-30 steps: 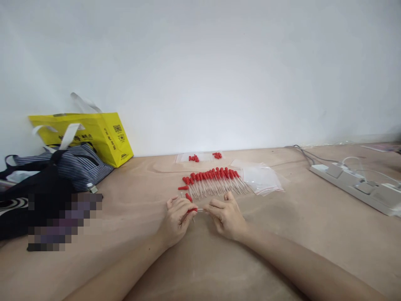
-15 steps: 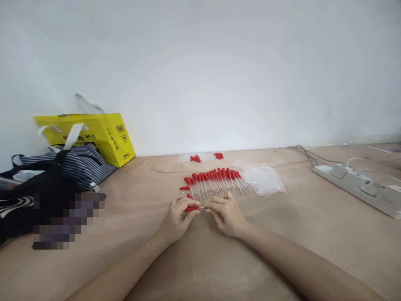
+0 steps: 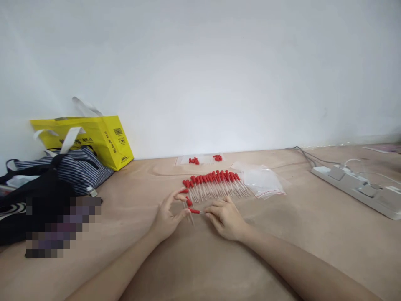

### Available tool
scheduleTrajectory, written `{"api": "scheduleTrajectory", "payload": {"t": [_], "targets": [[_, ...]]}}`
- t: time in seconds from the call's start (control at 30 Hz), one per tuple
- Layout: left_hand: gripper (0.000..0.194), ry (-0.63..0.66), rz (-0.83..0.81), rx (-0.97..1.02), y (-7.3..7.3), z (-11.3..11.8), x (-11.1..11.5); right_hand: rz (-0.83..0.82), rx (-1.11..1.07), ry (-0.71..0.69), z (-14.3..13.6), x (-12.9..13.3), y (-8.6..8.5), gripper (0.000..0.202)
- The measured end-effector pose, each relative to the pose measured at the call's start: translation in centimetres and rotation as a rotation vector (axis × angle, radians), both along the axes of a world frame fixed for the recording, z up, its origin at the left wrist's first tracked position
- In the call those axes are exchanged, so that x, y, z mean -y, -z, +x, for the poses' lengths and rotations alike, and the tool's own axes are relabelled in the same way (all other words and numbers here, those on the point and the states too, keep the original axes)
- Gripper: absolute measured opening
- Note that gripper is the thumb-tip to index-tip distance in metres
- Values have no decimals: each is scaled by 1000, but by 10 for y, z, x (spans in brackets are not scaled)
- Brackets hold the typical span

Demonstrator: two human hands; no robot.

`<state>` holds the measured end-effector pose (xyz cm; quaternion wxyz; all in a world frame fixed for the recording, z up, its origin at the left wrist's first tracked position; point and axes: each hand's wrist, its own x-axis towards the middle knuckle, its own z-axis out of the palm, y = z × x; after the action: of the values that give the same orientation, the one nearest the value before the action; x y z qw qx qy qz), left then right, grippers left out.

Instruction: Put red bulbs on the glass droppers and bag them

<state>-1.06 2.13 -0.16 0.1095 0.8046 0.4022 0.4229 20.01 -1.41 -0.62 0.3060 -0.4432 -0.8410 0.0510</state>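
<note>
My right hand (image 3: 226,217) pinches the clear thin tube of a dropper, whose red rubber bulb (image 3: 194,211) points left. Thumb and fingers spread apart, my left hand (image 3: 169,215) is open beside that bulb; whether the thumb tip touches it I cannot tell. Another red-bulbed dropper (image 3: 189,202) lies on the table between the hands, partly behind the left thumb. Near the left fingertips is a loose red bulb (image 3: 184,191). Beyond both hands, a row of droppers (image 3: 216,179) lies side by side, red bulbs to the back and clear tubes to the front.
A clear zip bag (image 3: 265,182) lies right of the row. Farther back, more red bulbs (image 3: 194,160) and thin tubes rest on another clear bag. A white power strip (image 3: 357,188) with cables is at right; a yellow bag (image 3: 117,146) and a striped bag (image 3: 78,169) stand left.
My left hand has opened and drawn back to the left from the red bulb it was gripping. The right hand keeps its pinch on the dropper. The view has shifted slightly.
</note>
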Motion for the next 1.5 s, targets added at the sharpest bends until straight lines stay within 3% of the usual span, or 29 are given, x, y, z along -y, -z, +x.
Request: {"api": "scheduleTrajectory", "payload": {"t": [0.1, 0.27, 0.57, 0.83, 1.03, 1.17, 1.33, 1.5], "targets": [[25, -110, -16, -102, -2, -11, -10, -66, -174, 176, -4, -16, 4, 21], [16, -69, -120, -260, -1, -19, -18, -123, -362, 373, -26, -51, 5, 23], [22, -85, -140, -309, 3, -19, -26, -132, -146, 418, -68, -73, -1, 18], [26, -106, -159, -388, 3, -17, -26, -35, -54, 385, -65, -63, -1, 17], [28, -269, -160, -429, -2, -11, -19, 11, 97, 307, -64, -49, -7, 19], [24, -254, -154, -454, -3, -10, -15, 3, 172, 305, -67, -48, -8, 21], [16, -301, -214, -433, -3, -9, -15, -29, 151, 335, -71, -49, -7, 20], [24, -381, -229, -434, -2, -3, -8, -20, -21, 400, -60, -47, -5, 13]]}}
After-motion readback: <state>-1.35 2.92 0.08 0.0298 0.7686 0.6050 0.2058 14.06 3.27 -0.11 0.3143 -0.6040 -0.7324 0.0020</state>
